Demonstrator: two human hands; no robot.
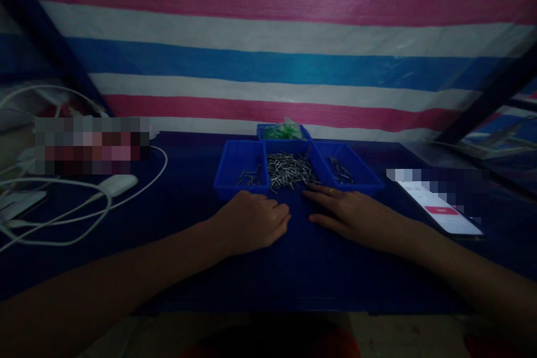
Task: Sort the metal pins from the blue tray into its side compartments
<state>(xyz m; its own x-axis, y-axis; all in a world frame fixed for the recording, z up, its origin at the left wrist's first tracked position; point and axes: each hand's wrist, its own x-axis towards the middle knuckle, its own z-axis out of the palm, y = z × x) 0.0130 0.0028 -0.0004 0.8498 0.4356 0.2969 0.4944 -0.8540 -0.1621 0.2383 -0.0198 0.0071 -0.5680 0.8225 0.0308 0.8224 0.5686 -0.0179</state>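
Note:
My left hand [255, 221] rests in front of the left blue bin [241, 151], its fingers curled closed. Whatever they hold, if anything, is hidden. My right hand [342, 210] lies low with its fingers stretched out and apart, a ring on one of them. Its fingertips reach the front edge of a heap of small, thin, shiny metal pins [291, 170], which look like nails or rivets. That heap lies between the left bin and the right blue bin [361, 170]. A few similar pins lie inside each of these two bins.
Behind the heap stands another blue bin [260, 130] with green items in a clear bag [283, 130]. A lit phone [447, 218] lies at the right. White cables [107, 201] and a white adapter [118, 184] spread over the left. A striped sheet [272, 64] hangs behind the blue table [293, 285].

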